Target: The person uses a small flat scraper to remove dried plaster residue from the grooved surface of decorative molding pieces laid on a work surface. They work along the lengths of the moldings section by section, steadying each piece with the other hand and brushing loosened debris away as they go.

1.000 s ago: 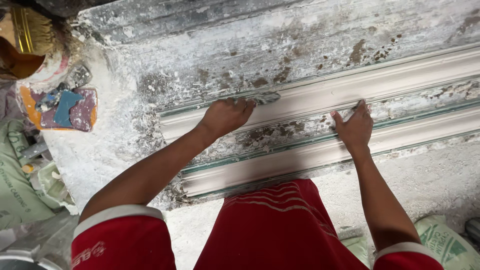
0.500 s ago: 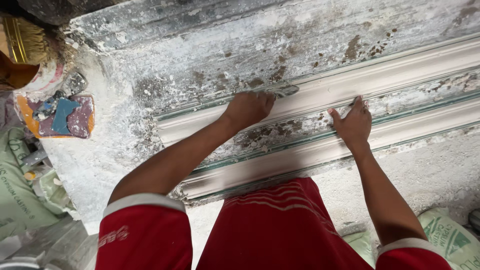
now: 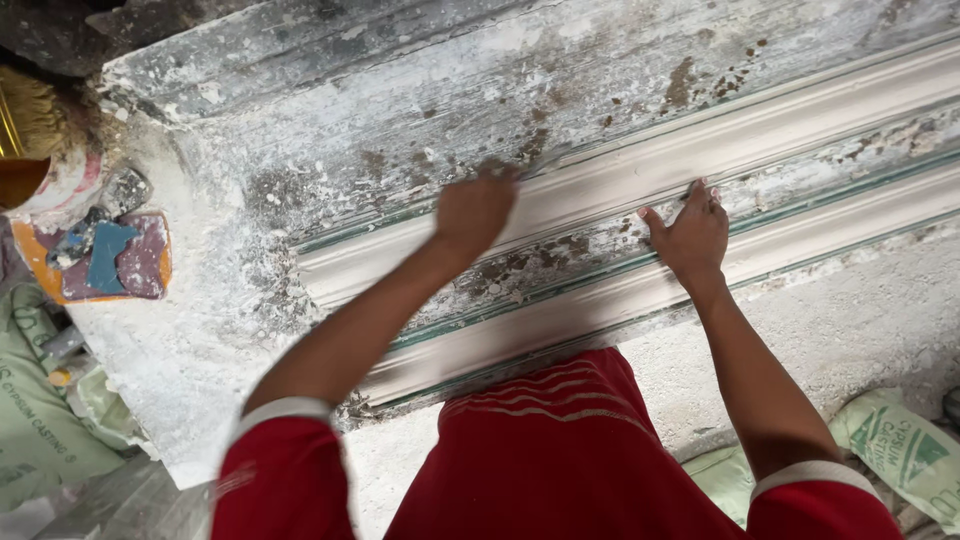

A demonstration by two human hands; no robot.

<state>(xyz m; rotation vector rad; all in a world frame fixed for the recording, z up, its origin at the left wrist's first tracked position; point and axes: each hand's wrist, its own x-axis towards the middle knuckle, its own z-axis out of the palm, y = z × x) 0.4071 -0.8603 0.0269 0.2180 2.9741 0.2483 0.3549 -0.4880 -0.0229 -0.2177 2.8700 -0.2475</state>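
Green sack [image 3: 905, 450] btm right; pale green sack [image 3: 40, 420] far left, floor.

A plaster-crusted workbench [image 3: 230, 330] fills the view under flat daylight. Left of the bench lie a green sack [image 3: 40, 420] and a brush [image 3: 30, 150]. Right of the bench, a dusty grey floor [image 3: 860, 310] carries another sack [image 3: 900, 450].

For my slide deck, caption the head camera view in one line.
Left hand and right hand press on white plaster moulding atop a dusty workbench.
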